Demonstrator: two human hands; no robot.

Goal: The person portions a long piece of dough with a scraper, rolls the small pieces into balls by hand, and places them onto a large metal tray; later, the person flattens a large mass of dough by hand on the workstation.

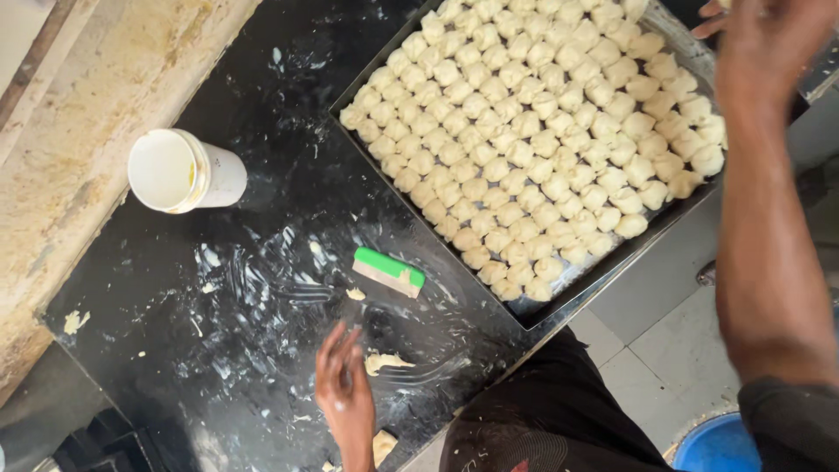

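- We stand over a black bench [262, 105] smeared with flour and dough streaks, looking straight down.
- Our left hand [343, 393] lies low on the bench with its fingers stretched flat and loosely apart, holding nothing; its fingertips sit just beside a small scrap of dough [384, 360].
- Our right hand [769, 39] reaches across to the far edge of the tray [559, 301]; motion blurs it, so we cannot tell whether it grips the rim or only rests there.
- The tray is packed nearly full with rows of small pale dough pieces [533, 131], touching one another; only the near corner shows bare metal.
- A scraper with a green handle [390, 272] lies free on the bench between the left hand and the tray, touched by neither hand.
- A white cup [183, 171] lies on its side well apart, toward the bench's far left.
- We judge the shaping to be almost finished: the step in hand looks like gathering leftovers while steadying the filled tray.
- The next move, as we judge it, calls for pinching up the scrap cleanly and keeping the tray level, since it overhangs the bench edge above the tiled floor [664, 350].
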